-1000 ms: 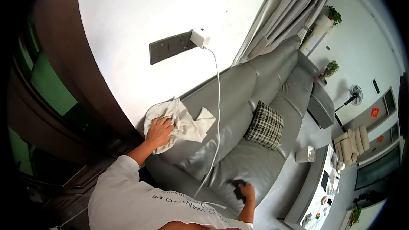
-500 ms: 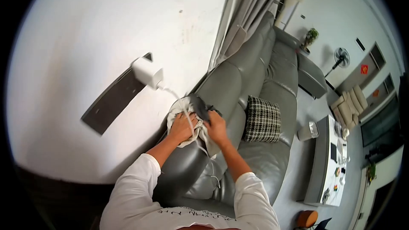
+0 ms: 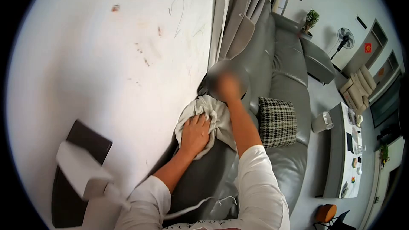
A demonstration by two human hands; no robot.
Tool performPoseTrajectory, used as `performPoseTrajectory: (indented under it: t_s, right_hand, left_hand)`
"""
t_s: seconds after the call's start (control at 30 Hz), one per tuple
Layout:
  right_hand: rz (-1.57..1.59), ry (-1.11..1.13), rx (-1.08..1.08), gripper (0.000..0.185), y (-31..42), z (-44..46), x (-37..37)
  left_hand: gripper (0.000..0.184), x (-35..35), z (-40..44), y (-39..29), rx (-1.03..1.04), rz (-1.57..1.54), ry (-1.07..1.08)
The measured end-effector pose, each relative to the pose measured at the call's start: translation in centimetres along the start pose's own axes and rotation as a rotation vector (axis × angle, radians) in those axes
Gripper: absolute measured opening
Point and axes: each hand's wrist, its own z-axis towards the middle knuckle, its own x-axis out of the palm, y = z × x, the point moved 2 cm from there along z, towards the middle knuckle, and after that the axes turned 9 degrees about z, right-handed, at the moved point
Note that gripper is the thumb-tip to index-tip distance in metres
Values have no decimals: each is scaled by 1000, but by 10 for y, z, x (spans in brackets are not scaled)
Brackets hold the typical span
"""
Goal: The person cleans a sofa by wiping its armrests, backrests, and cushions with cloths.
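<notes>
My left hand (image 3: 196,134) lies palm down on a crumpled beige cloth (image 3: 204,106), its fingers stretched out and slightly apart. The cloth rests over the end of the grey leather sofa (image 3: 200,179), close to the white wall. Beyond the cloth, my right hand (image 3: 228,87) reaches out along the top of the sofa's back. A round blur covers its fingers, so what they touch or hold is hidden. Something black (image 3: 203,86) shows beside that blur, next to the wall.
A white power adapter (image 3: 83,170) sticks out at lower left, and its white cable (image 3: 191,208) crosses in front of me. A checked cushion (image 3: 277,122) sits on the sofa. To the right stand a waste bin (image 3: 322,122) and a low table (image 3: 334,157). A curtain (image 3: 238,21) hangs behind the sofa.
My right hand has moved forward, away from the cloth, where it was on a dark grey thing. My left hand stays on the cloth. The view has shifted; the adapter now appears lower left.
</notes>
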Motion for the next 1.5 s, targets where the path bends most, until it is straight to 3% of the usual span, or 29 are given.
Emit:
performPoseTrajectory:
  t_s: [0.03, 0.13, 0.23, 0.33, 0.43, 0.47, 0.53, 0.63, 0.77, 0.83, 0.87, 0.93, 1.0, 1.07, 1.13, 1.23, 1.3, 1.4, 1.5]
  right_hand:
    - [-54, -96, -32, 24, -14, 11, 14]
    - [-154, -107, 95, 23, -31, 54, 9]
    - [-94, 52, 310, 25, -55, 81, 18]
    - [-86, 33, 304, 25, -57, 79, 29]
    - [-101, 241, 253, 25, -5, 48, -25]
    - [-55, 208, 191, 24, 4, 35, -27]
    - [46, 143, 70, 24, 15, -2, -10]
    - [174, 212, 90, 23, 62, -51, -27]
    - [247, 172, -25, 21, 151, -120, -81]
    - [311, 185, -16, 21, 190, -153, -101]
    - [239, 299, 18, 20, 219, -165, -128]
    - [359, 191, -104, 23, 252, -202, -140]
    - [496, 111, -283, 27, 291, -236, -160]
    - [560, 388, -262, 30, 349, -262, -210]
    - [651, 373, -358, 35, 397, -303, -237]
    - [733, 787, -335, 33, 442, -390, -221]
    - [915, 858, -357, 31, 448, -443, -217]
    - [1250, 780, -327, 30, 426, -510, -190]
    - [1563, 962, -19, 35, 401, -538, -146]
  left_hand:
    - [28, -2, 0, -1, 8, 4, -57]
    - [42, -1, 1, -1, -13, -57, -7]
    - [45, 8, 0, 1, -24, -54, -43]
    - [35, 9, 1, 0, -8, -29, -83]
    - [30, 2, 1, -2, 7, -26, -98]
    - [26, 4, 0, -1, 25, -6, -154]
    - [24, 2, -1, -1, 28, -13, -105]
    - [16, -9, -16, -4, 75, 18, 44]
    - [12, -81, -116, -17, 137, 1, 227]
    - [24, -143, -186, -21, 54, -29, 308]
    - [29, -173, -221, -21, 0, -68, 340]
    - [31, -211, -293, -13, -18, -98, 371]
    - [29, -251, -353, -8, -168, -360, 416]
    - [30, -298, -389, -17, -326, -531, 356]
    - [29, -329, -410, -25, -374, -570, 335]
    - [30, -357, -428, -41, -380, -569, 318]
    - [30, -366, -428, -45, -335, -546, 312]
    - [29, -362, -413, -46, -371, -534, 244]
    - [29, -341, -404, -33, -318, -403, 79]
